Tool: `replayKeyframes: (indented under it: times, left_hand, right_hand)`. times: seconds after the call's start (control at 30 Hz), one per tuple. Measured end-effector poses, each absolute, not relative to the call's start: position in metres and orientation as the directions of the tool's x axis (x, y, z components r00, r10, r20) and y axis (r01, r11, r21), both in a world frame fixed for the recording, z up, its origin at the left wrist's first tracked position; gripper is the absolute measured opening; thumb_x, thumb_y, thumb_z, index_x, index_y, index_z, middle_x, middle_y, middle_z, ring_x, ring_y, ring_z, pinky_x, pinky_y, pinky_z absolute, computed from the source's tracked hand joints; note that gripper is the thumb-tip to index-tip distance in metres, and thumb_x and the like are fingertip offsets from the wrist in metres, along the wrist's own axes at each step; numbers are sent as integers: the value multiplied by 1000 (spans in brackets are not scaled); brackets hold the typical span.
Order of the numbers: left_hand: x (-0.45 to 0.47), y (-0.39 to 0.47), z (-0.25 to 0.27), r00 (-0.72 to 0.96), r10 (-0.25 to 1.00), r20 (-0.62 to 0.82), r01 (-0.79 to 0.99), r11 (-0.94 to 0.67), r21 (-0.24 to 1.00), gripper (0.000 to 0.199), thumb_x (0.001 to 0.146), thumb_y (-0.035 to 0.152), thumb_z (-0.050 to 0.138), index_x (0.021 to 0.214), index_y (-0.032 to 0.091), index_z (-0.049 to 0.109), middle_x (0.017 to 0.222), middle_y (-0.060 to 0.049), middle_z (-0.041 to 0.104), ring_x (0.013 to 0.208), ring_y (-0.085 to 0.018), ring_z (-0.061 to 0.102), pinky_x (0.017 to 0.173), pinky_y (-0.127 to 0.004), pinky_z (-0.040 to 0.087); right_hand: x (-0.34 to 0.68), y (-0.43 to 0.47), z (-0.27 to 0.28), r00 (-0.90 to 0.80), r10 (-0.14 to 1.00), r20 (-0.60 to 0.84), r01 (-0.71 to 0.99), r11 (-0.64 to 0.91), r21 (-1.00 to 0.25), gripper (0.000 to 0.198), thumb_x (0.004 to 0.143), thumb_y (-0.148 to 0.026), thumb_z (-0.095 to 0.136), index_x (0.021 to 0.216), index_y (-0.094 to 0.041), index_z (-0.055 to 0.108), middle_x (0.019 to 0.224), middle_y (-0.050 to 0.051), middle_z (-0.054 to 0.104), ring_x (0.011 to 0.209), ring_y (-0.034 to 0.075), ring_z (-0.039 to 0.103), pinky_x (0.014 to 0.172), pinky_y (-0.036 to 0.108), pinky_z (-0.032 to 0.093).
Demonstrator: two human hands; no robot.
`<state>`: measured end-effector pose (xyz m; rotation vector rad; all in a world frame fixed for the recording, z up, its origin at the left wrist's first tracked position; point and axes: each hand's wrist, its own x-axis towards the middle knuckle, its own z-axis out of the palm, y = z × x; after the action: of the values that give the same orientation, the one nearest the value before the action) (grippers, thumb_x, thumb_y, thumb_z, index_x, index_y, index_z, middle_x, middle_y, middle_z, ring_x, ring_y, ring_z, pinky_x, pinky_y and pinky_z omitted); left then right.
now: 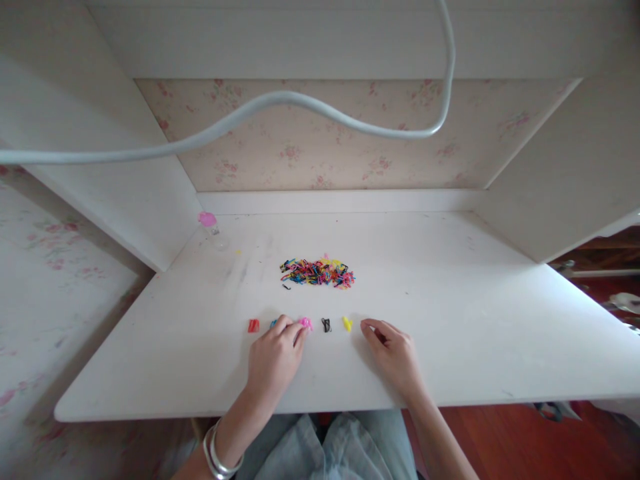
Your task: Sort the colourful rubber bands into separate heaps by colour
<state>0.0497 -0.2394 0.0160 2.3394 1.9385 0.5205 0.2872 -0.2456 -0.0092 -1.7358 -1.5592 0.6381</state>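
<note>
A heap of small multicoloured rubber bands (318, 273) lies mid-table. Nearer me runs a row of small one-colour groups: red bands (253, 325), blue bands (273, 323), pink bands (306, 323), black bands (327, 325) and yellow bands (347, 324). My left hand (278, 347) is closed, with its fingertips touching the pink bands and covering part of the blue ones. Whatever it pinches is hidden. My right hand (393, 347) rests just right of the yellow bands, fingers curled and tips together; I cannot see what, if anything, is between them.
A clear container with a pink cap (207, 220) lies at the back left of the white table (450, 300). Side panels and a back board enclose the table. A white cable (280, 99) crosses high in front. One stray black band (286, 287) lies below the heap.
</note>
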Motion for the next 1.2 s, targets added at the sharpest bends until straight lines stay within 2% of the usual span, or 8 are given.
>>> replayKeyframes:
  times: [0.2, 0.37, 0.5, 0.6, 0.73, 0.8, 1.0, 1.2]
  left_hand:
    - [34, -246, 16, 144, 947, 287, 924, -232, 304, 32, 93, 40, 39, 92, 25, 67, 87, -2, 65, 68, -9, 60, 60, -20, 41]
    - [-2, -262, 12, -1, 907, 422, 831, -234, 505, 22, 89, 34, 48, 88, 19, 65, 80, -3, 63, 68, -9, 57, 65, -19, 43]
    - [-36, -273, 2, -237, 899, 368, 791, -41, 611, 25, 86, 39, 51, 79, 18, 62, 64, 1, 58, 58, -9, 50, 60, -20, 41]
    - [-48, -276, -4, -364, 895, 258, 741, 111, 662, 30, 85, 46, 50, 78, 19, 62, 64, 1, 60, 57, -10, 52, 58, -20, 41]
    - [-48, -277, -10, -346, 908, 236, 749, 116, 652, 31, 85, 45, 48, 77, 19, 62, 63, 1, 60, 57, -10, 52, 59, -21, 41]
    - [-47, -278, -13, -323, 908, 266, 771, 90, 630, 29, 86, 43, 48, 78, 19, 62, 64, 1, 61, 58, -10, 52, 61, -21, 41]
    - [-49, -277, -19, -261, 917, 301, 810, 38, 585, 27, 87, 42, 49, 80, 19, 61, 62, 1, 58, 57, -10, 51, 61, -21, 40]
    - [-48, -279, -18, -266, 903, 337, 838, 43, 544, 25, 87, 41, 49, 83, 20, 62, 69, -1, 63, 62, -11, 56, 63, -22, 41]
  right_hand:
    - [287, -244, -12, 154, 984, 91, 653, -32, -757, 43, 87, -51, 43, 89, -21, 73, 73, 4, 67, 57, 14, 55, 57, 24, 43]
    - [280, -234, -6, 149, 988, 51, 671, -63, -739, 37, 86, -47, 46, 88, -23, 73, 71, 2, 67, 60, 15, 57, 58, 24, 42]
    - [251, -216, 17, -8, 998, 66, 733, 50, -678, 32, 88, -41, 44, 87, -25, 73, 75, 2, 69, 63, 15, 60, 61, 24, 42]
    - [215, -194, 37, -162, 985, 61, 841, 170, -514, 30, 90, -36, 43, 97, -29, 71, 83, 2, 71, 72, 17, 63, 64, 25, 41]
    - [173, -159, 49, -286, 957, -53, 928, 262, -265, 31, 92, -32, 40, 99, -28, 70, 99, 5, 70, 87, 21, 65, 70, 28, 43]
    - [161, -145, 48, -319, 944, -88, 931, 294, -214, 31, 92, -29, 40, 100, -25, 70, 101, 7, 69, 90, 22, 64, 72, 29, 44]
    - [146, -127, 37, -367, 922, -120, 918, 338, -206, 31, 92, -26, 40, 97, -22, 71, 101, 8, 69, 92, 22, 64, 75, 29, 45]
    - [146, -126, 41, -386, 918, -91, 907, 359, -219, 32, 95, -25, 37, 101, -21, 68, 108, 6, 67, 93, 20, 63, 75, 27, 44]
